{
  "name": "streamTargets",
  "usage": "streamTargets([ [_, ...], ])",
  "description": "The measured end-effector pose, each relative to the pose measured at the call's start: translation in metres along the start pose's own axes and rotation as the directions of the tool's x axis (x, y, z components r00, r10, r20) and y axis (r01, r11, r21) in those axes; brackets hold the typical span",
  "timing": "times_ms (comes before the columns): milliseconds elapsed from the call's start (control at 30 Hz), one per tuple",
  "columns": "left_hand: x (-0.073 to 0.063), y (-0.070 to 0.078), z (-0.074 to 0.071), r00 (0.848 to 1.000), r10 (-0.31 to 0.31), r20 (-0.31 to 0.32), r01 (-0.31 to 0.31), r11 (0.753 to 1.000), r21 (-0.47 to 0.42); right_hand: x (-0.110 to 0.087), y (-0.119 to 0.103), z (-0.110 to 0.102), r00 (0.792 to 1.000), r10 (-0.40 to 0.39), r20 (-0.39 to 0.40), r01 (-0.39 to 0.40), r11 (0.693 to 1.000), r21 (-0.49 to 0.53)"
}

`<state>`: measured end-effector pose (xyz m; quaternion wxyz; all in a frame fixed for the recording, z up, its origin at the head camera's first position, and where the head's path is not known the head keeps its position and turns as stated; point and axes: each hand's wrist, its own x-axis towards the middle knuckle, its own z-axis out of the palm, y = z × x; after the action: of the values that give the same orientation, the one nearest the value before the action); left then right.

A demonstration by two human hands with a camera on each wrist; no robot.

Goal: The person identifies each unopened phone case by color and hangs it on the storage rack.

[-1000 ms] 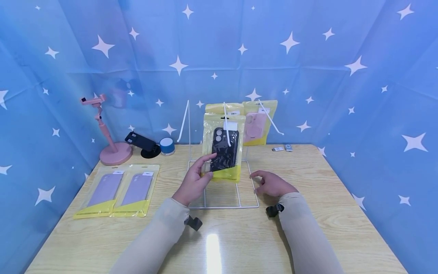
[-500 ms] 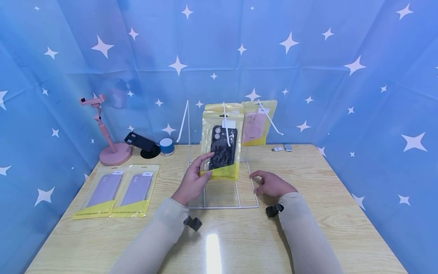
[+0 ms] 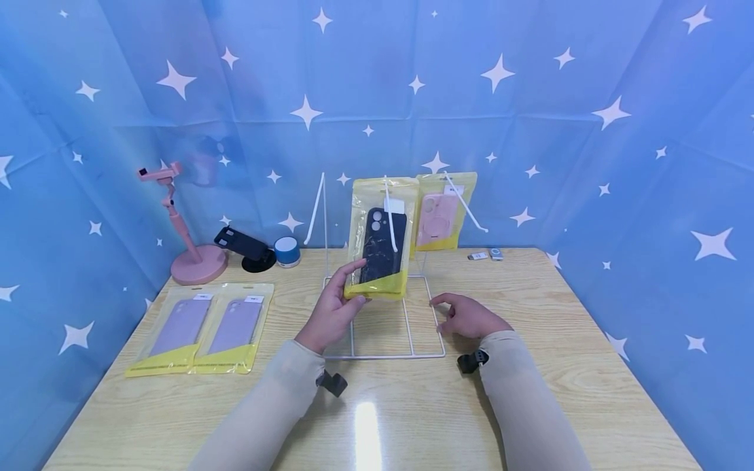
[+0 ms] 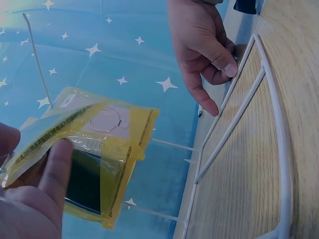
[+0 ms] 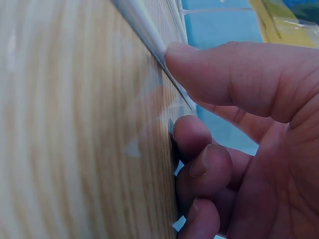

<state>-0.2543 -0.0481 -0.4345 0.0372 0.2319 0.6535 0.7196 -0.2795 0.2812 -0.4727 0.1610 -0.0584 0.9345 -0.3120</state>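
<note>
Here, black-case packet in left fingers

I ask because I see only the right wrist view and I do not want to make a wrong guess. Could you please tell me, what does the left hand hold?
Observer: In the head view, the left hand holds a clear, yellow-edged packet with a black phone case.

Operator: Thank you. Is there some pink packet near it?

Observer: Yes, a packet with a pink phone case hangs on the right side of the white wire rack.

Operator: And which packets are lying on the table, please?

Observer: Two packets with purple phone cases lie side by side on the left part of the table.
</note>
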Motion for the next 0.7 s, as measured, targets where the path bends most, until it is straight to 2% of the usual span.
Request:
streamTargets([
  [200,0.0007,-0.0001,0.0,1.0,0.004,0.008,-0.005,0.997,0.078,-0.0015,-0.0014,-0.001,1.0,0.007,-0.006,-0.007,1.0,0.009],
  [433,0.0003,0.0003,-0.0007,1.0,0.012,-0.007,-0.011,0.981,0.195,-0.0012,-0.0017,-0.0014,1.0,0.009,-0.002,-0.009,1.0,0.02],
  [700,0.0009,0.0,-0.0025,1.0,0.017,0.022,-0.019,0.995,0.095,-0.0015,-0.003,-0.0008,1.0,0.019,-0.008,-0.018,1.0,0.015],
])
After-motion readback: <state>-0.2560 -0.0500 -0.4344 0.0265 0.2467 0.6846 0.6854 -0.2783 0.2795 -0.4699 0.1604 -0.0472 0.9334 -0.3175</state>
